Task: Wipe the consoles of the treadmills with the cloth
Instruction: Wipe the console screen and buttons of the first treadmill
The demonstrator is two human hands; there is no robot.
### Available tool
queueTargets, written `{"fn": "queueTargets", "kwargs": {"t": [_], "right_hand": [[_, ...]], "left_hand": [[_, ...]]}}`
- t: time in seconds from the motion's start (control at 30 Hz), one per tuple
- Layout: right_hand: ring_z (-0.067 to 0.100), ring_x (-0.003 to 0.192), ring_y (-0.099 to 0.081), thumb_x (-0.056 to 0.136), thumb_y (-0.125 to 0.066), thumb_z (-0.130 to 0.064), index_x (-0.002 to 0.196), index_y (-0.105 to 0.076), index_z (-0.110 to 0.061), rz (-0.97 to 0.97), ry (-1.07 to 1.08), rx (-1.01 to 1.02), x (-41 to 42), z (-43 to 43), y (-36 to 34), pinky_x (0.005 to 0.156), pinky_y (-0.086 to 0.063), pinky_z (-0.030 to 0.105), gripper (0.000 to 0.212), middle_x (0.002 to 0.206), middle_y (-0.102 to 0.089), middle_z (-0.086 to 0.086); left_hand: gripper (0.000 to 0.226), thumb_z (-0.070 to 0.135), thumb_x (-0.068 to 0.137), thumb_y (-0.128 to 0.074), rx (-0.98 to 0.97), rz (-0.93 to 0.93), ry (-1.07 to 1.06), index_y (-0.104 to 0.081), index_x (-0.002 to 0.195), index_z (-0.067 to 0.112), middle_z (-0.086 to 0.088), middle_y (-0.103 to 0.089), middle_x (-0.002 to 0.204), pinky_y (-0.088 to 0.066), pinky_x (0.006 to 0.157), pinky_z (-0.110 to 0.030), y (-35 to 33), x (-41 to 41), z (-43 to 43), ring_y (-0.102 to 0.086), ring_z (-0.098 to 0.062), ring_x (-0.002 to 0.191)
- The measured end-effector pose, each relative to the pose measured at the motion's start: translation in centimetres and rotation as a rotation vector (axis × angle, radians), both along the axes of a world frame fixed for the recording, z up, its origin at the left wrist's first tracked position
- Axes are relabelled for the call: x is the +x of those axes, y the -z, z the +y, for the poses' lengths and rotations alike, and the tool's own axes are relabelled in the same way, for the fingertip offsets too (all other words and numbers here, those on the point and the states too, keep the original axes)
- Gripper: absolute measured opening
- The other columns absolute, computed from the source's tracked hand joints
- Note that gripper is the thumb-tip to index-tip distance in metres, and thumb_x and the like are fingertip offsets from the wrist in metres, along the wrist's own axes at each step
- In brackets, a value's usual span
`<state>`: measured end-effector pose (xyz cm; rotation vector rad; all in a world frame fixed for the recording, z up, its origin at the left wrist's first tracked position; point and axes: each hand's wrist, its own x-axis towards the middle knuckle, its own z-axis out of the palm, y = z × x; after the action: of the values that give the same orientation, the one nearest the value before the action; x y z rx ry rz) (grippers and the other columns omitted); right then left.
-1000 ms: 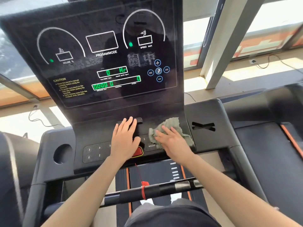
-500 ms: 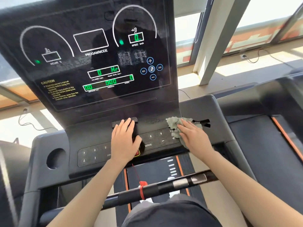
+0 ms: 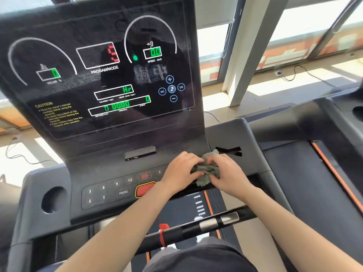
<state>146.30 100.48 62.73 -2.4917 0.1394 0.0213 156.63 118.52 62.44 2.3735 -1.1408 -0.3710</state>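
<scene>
The treadmill console (image 3: 102, 173) fills the middle of the head view, with a dark lit display panel (image 3: 98, 75) above a keypad and a red stop button (image 3: 144, 189). A grey-green cloth (image 3: 206, 171) is bunched on the right part of the keypad. My left hand (image 3: 179, 171) grips its left side with curled fingers. My right hand (image 3: 227, 173) grips its right side. The two hands meet over the cloth, which hides several keys.
A black handlebar (image 3: 196, 228) with metal pulse pads and a red safety clip (image 3: 163, 230) crosses below my arms. A round cup holder (image 3: 53, 199) sits at the console's left. A second treadmill (image 3: 314, 173) stands to the right, a white pillar (image 3: 247, 46) and windows behind.
My left hand left the centre of the keypad and moved right onto the cloth, uncovering the red button. The cloth is now bunched between both hands. The display now shows lit digits.
</scene>
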Motion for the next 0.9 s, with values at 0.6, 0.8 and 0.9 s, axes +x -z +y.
{"fn": "queueTargets", "kwargs": {"t": [0.6,0.8,0.9], "right_hand": [[0.032,0.083,-0.059,0.076,-0.071,0.004,0.087,-0.071,-0.008,-0.336,-0.105,-0.173,12.1,-1.3,-1.5,0.072,-0.053,0.036,0.017,0.090,-0.063,0.009],[0.026,0.087,-0.062,0.082,-0.070,-0.009,0.097,-0.077,-0.014,-0.119,-0.243,-0.118,7.3,-1.6,0.3,0.079,-0.053,0.038,0.017,0.092,-0.067,0.002],[0.022,0.092,-0.061,0.088,-0.068,-0.013,0.101,-0.077,-0.015,-0.034,-0.319,-0.139,6.8,-1.9,-0.1,0.082,-0.052,0.039,0.016,0.095,-0.065,0.000]], "left_hand": [[0.024,0.008,0.084,-0.067,0.028,-0.465,-0.248,-0.071,0.106,0.016,-0.004,-0.055,0.083,-0.050,0.045,-0.038,-2.6,7.4,-0.2,-0.062,-0.028,0.069],[0.020,0.008,0.083,-0.072,0.116,-0.330,-0.081,-0.078,0.099,0.019,-0.004,-0.052,0.084,-0.050,0.045,-0.037,-0.7,4.3,0.5,-0.059,-0.028,0.062],[0.019,0.026,0.083,-0.067,0.082,-0.263,-0.057,-0.079,0.097,0.022,0.004,-0.055,0.087,-0.053,0.057,-0.033,-0.9,3.1,0.9,-0.060,-0.020,0.068]]}}
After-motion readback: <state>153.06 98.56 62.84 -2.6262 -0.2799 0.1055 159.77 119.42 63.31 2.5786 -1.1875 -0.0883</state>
